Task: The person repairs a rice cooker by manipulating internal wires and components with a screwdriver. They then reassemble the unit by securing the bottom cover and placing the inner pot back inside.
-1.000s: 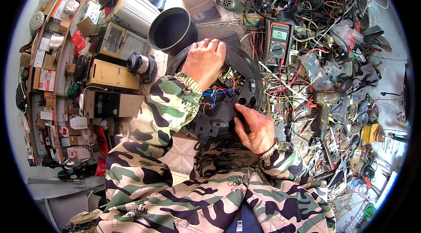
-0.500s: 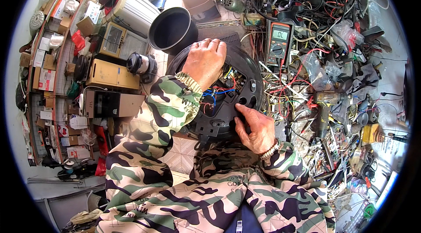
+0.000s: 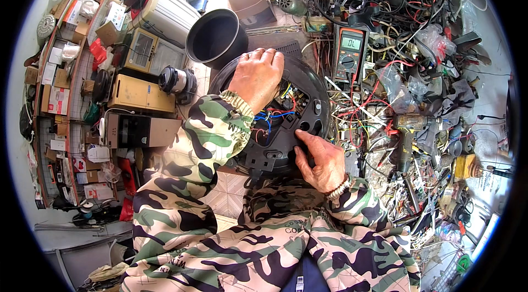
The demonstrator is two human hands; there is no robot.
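Observation:
A round black electric cooker housing [image 3: 283,135] lies bottom up in front of me. An opening in its base shows blue, red and yellow wires and a circuit board. My left hand [image 3: 257,76] lies across the far left of the housing, its fingers bent over the far rim and its palm hiding part of the opening. At the near right edge, my right hand [image 3: 320,163] holds the housing with fingers curled, one fingertip resting beside a round hole in the base. What lies under both palms is hidden.
A dark round pot [image 3: 216,38] stands beyond the housing, near a cardboard box [image 3: 252,5]. To the right, a multimeter [image 3: 350,56] sits among tangled cables, and a power drill [image 3: 407,138] lies among loose tools. Crowded shelves [image 3: 69,99] line the left.

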